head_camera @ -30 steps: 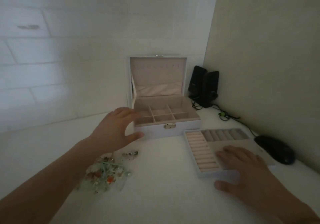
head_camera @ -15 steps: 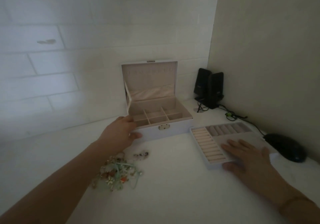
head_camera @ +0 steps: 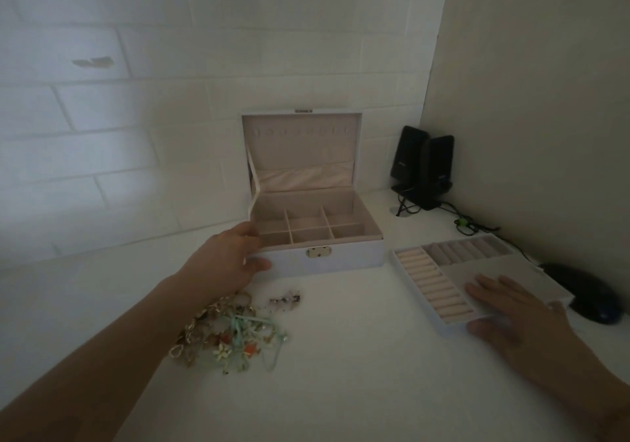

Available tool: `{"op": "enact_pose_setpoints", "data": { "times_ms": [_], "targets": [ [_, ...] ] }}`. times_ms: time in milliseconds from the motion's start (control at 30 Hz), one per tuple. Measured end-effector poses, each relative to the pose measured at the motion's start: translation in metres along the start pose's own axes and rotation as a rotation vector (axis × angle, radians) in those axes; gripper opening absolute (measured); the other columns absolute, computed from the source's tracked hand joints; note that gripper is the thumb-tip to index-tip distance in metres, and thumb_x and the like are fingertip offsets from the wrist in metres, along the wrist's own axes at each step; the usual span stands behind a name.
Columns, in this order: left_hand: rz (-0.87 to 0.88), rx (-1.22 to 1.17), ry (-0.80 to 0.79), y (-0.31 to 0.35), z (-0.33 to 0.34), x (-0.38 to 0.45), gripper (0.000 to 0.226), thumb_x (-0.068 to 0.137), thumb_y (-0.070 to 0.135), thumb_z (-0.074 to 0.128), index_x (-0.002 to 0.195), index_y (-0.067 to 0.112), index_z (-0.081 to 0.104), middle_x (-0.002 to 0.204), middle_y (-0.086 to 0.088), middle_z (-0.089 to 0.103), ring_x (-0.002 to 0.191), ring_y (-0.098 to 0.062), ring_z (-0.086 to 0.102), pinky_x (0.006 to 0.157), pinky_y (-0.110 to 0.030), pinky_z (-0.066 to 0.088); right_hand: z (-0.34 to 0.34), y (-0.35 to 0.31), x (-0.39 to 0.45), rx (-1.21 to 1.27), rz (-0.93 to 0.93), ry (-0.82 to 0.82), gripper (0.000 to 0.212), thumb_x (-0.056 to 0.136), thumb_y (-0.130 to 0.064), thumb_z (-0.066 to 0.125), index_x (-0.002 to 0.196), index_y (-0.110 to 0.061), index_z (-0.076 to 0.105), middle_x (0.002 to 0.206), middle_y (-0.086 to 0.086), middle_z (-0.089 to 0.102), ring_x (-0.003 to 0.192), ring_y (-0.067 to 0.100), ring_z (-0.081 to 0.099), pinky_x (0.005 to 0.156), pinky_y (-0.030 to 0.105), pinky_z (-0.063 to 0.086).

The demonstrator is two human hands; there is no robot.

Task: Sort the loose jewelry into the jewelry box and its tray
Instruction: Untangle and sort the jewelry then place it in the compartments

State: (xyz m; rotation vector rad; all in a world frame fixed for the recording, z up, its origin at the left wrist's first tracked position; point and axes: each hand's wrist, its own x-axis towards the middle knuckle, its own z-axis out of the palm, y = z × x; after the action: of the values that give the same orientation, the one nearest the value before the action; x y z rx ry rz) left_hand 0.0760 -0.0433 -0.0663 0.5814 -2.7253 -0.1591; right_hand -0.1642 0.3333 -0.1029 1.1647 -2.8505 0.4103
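Note:
A white jewelry box (head_camera: 344,262) stands open on the white table, lid upright, its beige inside split into several compartments. My left hand (head_camera: 226,260) grips the box's front left corner, thumb on the front face. To the right lies the removable tray (head_camera: 416,300) with ring rolls and small slots. My right hand (head_camera: 511,315) rests flat on the tray's near part, fingers straight. A tangled pile of loose jewelry (head_camera: 228,334), gold, teal and orange, lies under my left forearm. A small separate piece (head_camera: 285,300) sits just right of the pile.
Two black speakers (head_camera: 422,168) stand in the back right corner with cables (head_camera: 470,225) trailing forward. A black computer mouse (head_camera: 591,291) lies right of the tray. A white brick wall is behind, a beige wall at the right.
My left hand moved forward from above the jewelry pile and took hold of the box's front left corner. My right hand stayed flat on the tray. The camera view shifted.

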Motion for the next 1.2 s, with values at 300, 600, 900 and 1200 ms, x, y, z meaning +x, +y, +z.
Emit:
{"op": "enact_pose_setpoints", "data": {
  "times_ms": [300,600,900,1200],
  "targets": [
    [-0.055,-0.346,0.136,-0.02,-0.004,-0.004,0.032,0.097,0.044,0.053,0.12,0.024,0.065,0.144,0.005,0.046,0.116,-0.011,0.056,0.097,-0.028,0.043,0.017,-0.045,0.075,0.05,0.093,-0.028,0.063,0.086,-0.062,0.045,0.143,-0.039,0.03,0.155,-0.014,0.022,0.144,0.013,0.015,0.112,0.06,0.005],
    [-0.187,-0.247,-0.358,-0.074,0.006,-0.028,0.054,0.102,0.052,0.023,0.152,0.032,0.028,0.16,0.01,0.025,0.148,-0.008,0.015,0.121,-0.033,0.005,0.01,-0.176,0.024,0.351,-0.651,0.515,0.035,0.09,-0.043,0.048,0.098,-0.014,0.066,0.102,0.001,0.063,0.1,0.018,0.055,0.096,0.021,0.036],
    [0.106,-0.418,-0.237,-0.055,0.005,-0.036,0.033,0.101,0.024,0.044,0.126,0.012,0.062,0.126,0.0,0.06,0.115,-0.004,0.053,0.104,-0.021,0.039,0.074,-0.289,0.019,0.431,-0.58,-0.044,0.088,0.072,-0.086,0.02,0.142,-0.033,0.03,0.143,-0.01,0.036,0.134,0.011,0.027,0.114,0.033,0.022],
    [-0.138,-0.477,-0.215,-0.088,-0.022,-0.083,0.047,0.099,0.055,0.037,0.144,0.039,0.042,0.151,0.022,0.035,0.139,0.003,0.03,0.121,-0.031,0.021,0.071,-0.283,0.023,0.431,-0.561,-0.02,0.102,0.065,-0.091,0.017,0.141,-0.026,0.035,0.143,-0.01,0.037,0.134,0.006,0.024,0.111,0.023,0.022]
  ]
}}
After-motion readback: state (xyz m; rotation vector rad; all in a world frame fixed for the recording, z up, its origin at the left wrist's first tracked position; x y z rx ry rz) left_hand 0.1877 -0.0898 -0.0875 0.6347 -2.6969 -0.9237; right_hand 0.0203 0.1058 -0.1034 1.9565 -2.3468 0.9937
